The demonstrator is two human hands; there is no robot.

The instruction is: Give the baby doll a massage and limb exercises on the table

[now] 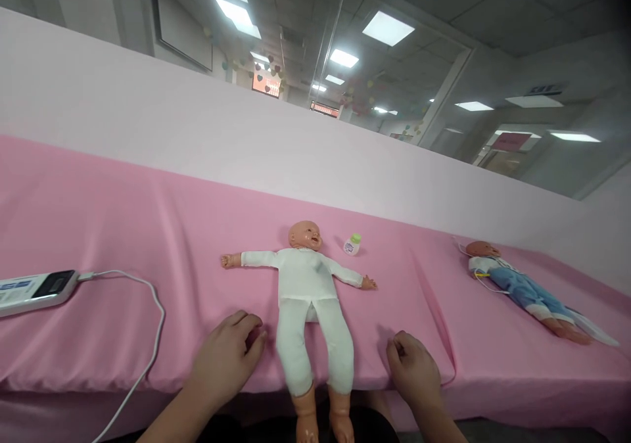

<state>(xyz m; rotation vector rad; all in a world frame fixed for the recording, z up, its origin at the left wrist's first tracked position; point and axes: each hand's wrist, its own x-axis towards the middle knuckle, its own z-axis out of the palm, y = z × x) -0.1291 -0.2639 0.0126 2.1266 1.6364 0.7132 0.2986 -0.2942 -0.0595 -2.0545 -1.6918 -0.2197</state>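
Note:
A baby doll [306, 275] in a white top and trousers lies face up on the pink cloth, arms spread, its bare feet sticking out past the front edge. My left hand [231, 348] rests on the cloth beside the doll's leg, its fingers loosely curled with nothing seen in them. On the other side, my right hand [413, 364] is curled into a loose fist on the cloth, apart from the doll. A small bottle [352, 244] with a green cap stands near the doll's head.
At the left lies a white device [39, 290] with a cable [160, 311] running over the front edge. A second doll [522, 290] in blue trousers lies at the right. Behind the pink-covered table [197, 233] rises a white low wall [236, 137] with glass above.

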